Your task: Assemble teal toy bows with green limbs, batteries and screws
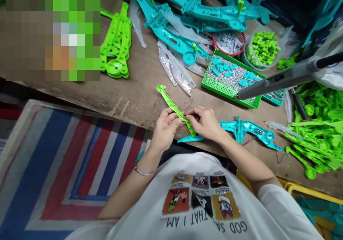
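A long lime-green plastic part (171, 104) is held slantwise over the table's front edge. My left hand (165, 127) pinches it around its middle from the left. From the right, my right hand (205, 122) has its fingers closed at the lower half of the part, where a thin dark red wire (189, 106) loops up beside the fingertips. Behind and under my right hand lies a turquoise plastic part (241, 130) on the table, with wires along it. The fingertips partly hide the spot where the wire meets the green part.
A green tray (227, 94) of screws and turquoise pieces stands beyond my hands, near a tub (249, 59) of green pieces and a red basket (242, 39). A grey power screwdriver (278, 79) hangs at the right. Green parts (324, 140) are heaped far right.
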`<state>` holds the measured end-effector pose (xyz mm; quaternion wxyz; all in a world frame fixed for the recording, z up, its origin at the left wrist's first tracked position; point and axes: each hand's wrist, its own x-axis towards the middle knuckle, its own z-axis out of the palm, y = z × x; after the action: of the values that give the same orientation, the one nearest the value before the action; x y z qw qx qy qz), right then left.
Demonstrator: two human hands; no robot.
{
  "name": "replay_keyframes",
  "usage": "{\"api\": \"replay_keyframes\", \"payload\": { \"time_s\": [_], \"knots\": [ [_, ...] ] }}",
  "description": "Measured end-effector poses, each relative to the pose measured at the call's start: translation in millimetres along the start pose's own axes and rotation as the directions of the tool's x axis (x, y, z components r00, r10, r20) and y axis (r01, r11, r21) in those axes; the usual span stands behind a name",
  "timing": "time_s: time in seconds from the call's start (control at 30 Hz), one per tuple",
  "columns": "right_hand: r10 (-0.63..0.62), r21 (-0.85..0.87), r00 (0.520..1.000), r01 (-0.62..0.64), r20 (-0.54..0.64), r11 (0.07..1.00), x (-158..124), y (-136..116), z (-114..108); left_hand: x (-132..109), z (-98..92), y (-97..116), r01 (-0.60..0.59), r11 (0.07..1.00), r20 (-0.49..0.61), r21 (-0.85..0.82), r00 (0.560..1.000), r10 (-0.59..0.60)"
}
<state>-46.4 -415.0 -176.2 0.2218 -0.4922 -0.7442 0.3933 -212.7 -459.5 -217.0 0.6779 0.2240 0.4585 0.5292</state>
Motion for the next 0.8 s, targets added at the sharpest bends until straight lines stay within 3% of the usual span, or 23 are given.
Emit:
{"api": "replay_keyframes", "payload": {
  "time_s": [0.13,0.4,0.6,0.8],
  "knots": [
    [-0.045,-0.183,0.999,0.044,-0.004,0.982,-8,-5,1,1,1.1,-1,0.002,1.0,-0.034,-0.014,0.999,-0.002],
    [-0.172,-0.47,0.982,0.191,0.083,0.862,-32,-14,8,0,2.2,-3,-0.017,1.0,-0.021,0.001,1.0,0.017],
    [-0.216,-0.537,0.973,0.224,0.078,0.813,-43,-2,9,-1,4.0,-2,-0.048,0.995,-0.043,0.083,0.998,0.052],
    [-0.174,-0.483,0.98,0.198,0.095,0.853,-49,5,1,2,5.6,-5,-0.08,0.983,-0.082,0.162,0.992,0.095]
  ]
}}
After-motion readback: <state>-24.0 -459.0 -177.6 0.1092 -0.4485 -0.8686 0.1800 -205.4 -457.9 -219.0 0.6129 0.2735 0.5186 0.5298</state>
